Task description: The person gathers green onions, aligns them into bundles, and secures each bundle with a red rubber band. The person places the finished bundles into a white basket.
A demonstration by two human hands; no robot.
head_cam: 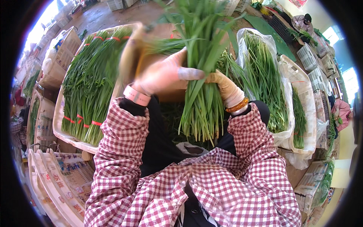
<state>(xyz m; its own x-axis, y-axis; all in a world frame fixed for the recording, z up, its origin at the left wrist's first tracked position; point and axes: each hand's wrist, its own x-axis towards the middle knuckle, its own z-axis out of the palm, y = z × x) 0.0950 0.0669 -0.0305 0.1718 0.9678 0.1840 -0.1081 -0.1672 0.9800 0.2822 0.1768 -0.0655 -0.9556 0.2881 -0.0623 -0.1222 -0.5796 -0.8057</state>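
A loose bunch of garlic chives (202, 107) stands upright before me, cut ends down and leaves up. My right hand (224, 82), in a worn tan covering with a beaded bracelet (237, 105) at the wrist, grips it from the right. Blurred by motion, my left hand (161, 72) comes from the left with its taped thumb across the front of the stalks. Its index finger passes behind the leaves, and the other fingers are hard to make out. A pink wristband (137, 96) circles that wrist. Below the bunch, loose greens (173, 116) lie in shadow between my knees.
At left, a crate (58, 124) holds chive bundles tied with red bands. A plastic-lined crate (286, 113) of loose chives stands at right, beside another crate (309, 124). Stacked crates (48, 173) sit lower left. Other people (341, 113) are farther off.
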